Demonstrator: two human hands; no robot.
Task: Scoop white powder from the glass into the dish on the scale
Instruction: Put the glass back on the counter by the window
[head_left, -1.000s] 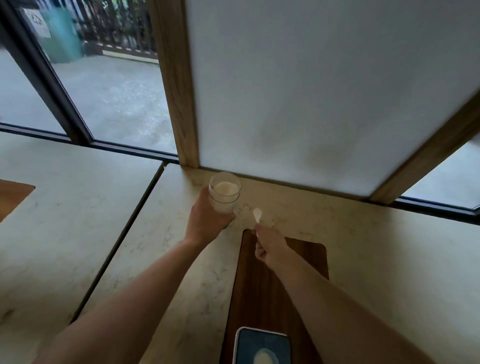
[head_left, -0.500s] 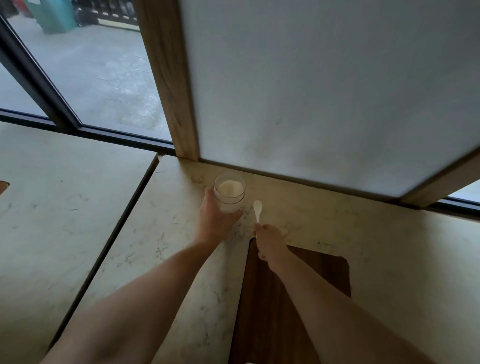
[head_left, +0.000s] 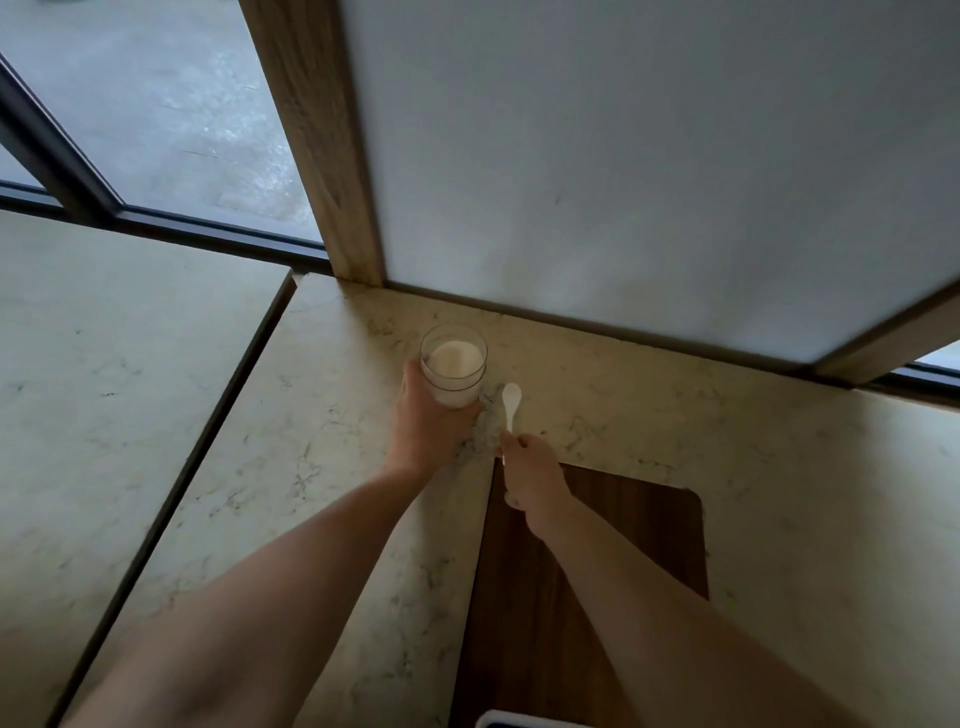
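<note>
A clear glass (head_left: 453, 370) partly filled with white powder stands on the pale marble counter (head_left: 649, 415), near the back wall. My left hand (head_left: 423, 423) wraps around its near left side. My right hand (head_left: 530, 480) pinches the handle of a small white spoon (head_left: 511, 402), whose bowl points away from me just right of the glass, outside it. Only the top edge of the scale (head_left: 524, 719) shows at the bottom of the view; the dish is out of sight.
A dark wooden board (head_left: 613, 545) lies on the counter under my right forearm. A wooden post (head_left: 322, 140) and a grey wall panel (head_left: 623, 156) rise right behind the glass. A dark gap (head_left: 208, 431) separates this counter from another slab on the left.
My head has tilted so the scene slid down and the scale nearly left the view. Both hands keep their grips; the glass now rests on the counter and the spoon stays beside it.
</note>
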